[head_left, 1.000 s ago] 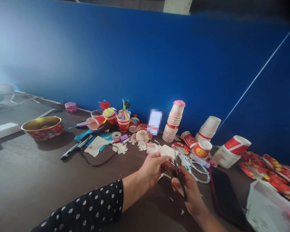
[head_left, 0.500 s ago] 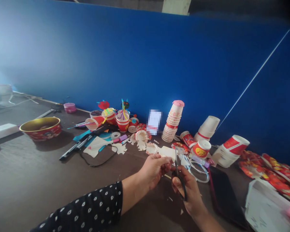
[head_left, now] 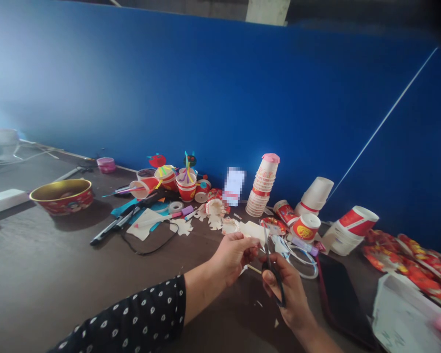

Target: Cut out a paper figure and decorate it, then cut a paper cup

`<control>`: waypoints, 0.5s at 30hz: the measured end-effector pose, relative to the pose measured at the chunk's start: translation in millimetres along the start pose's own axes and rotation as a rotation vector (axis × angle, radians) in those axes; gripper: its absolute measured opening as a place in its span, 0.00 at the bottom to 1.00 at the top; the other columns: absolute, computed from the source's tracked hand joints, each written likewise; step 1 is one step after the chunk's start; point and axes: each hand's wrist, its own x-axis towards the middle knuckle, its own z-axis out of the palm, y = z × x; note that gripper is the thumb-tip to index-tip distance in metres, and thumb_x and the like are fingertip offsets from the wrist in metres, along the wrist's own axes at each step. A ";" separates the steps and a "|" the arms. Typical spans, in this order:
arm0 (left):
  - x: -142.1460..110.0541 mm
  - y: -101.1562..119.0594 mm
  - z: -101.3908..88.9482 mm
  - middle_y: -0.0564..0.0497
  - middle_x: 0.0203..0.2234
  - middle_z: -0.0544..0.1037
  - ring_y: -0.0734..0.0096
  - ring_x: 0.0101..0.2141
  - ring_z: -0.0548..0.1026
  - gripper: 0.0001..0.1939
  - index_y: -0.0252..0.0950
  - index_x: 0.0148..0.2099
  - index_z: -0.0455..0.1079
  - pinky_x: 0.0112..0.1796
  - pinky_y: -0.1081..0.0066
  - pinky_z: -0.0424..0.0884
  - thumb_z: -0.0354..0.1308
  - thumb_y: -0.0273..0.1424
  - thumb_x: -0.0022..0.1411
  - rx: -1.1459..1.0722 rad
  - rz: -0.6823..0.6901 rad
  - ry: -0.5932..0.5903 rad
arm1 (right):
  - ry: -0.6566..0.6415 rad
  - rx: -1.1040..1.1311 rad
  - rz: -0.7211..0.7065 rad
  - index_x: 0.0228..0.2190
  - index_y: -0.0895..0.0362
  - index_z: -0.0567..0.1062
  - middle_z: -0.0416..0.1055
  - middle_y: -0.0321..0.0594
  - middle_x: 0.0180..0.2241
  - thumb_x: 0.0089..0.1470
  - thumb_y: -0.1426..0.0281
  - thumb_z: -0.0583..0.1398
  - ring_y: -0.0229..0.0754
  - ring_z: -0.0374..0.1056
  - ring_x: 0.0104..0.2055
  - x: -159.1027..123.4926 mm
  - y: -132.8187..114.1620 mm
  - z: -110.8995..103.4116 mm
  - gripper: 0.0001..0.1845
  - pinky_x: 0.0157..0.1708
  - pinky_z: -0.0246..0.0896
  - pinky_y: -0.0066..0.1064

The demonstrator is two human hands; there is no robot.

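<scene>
Your left hand point(head_left: 233, 257), in a black sleeve point(head_left: 125, 314) with white dots, pinched a piece of white card point(head_left: 252, 231) above the counter point(head_left: 40, 274). Your right hand point(head_left: 288, 289) gripped black-handled scissors point(head_left: 275, 282), with the blades pointing up at the card's edge. They seemed to meet it, though I couldn't be sure from this angle. Your hands were just beside each other, each closed on its own item and both raised off the counter.

Small paper scraps point(head_left: 259, 304) lay below your hands. A clear plastic loop point(head_left: 301, 260) sat just beyond your right hand, and a dark phone point(head_left: 340, 299) lay to its right. Farther left were cut paper-cup shapes point(head_left: 215, 207), red paper cups point(head_left: 186, 187) with coloured straws, and a gold-lined red bowl point(head_left: 61, 196). A tall stack of paper cups point(head_left: 260, 189) stood near the blue wall point(head_left: 206, 83), and red wrappers point(head_left: 415, 264) were heaped at the far right.
</scene>
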 end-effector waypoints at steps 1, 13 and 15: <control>0.4 0.8 0.0 0.53 0.12 0.68 0.82 0.16 0.64 0.06 0.29 0.18 0.66 0.20 0.80 0.59 0.62 0.23 0.39 0.013 0.005 -0.001 | -0.007 0.027 0.015 0.30 0.56 0.69 0.58 0.28 0.18 0.43 0.55 0.63 0.30 0.49 0.16 0.4 -0.1 0.4 0.19 0.15 0.44 0.23; 6.5 14.6 -6.4 0.54 0.10 0.66 0.83 0.13 0.60 0.08 0.31 0.15 0.64 0.16 0.78 0.53 0.61 0.25 0.37 0.200 0.034 -0.086 | -0.076 0.117 0.150 0.29 0.55 0.67 0.54 0.25 0.17 0.40 0.55 0.65 0.28 0.45 0.16 -0.3 -7.2 0.9 0.20 0.14 0.41 0.20; 7.3 17.0 -7.0 0.55 0.10 0.65 0.83 0.13 0.60 0.07 0.31 0.15 0.65 0.17 0.78 0.53 0.60 0.24 0.37 0.222 0.035 -0.111 | -0.084 0.109 0.151 0.29 0.55 0.67 0.54 0.25 0.16 0.40 0.55 0.65 0.28 0.45 0.15 -0.1 -6.4 0.8 0.20 0.13 0.40 0.20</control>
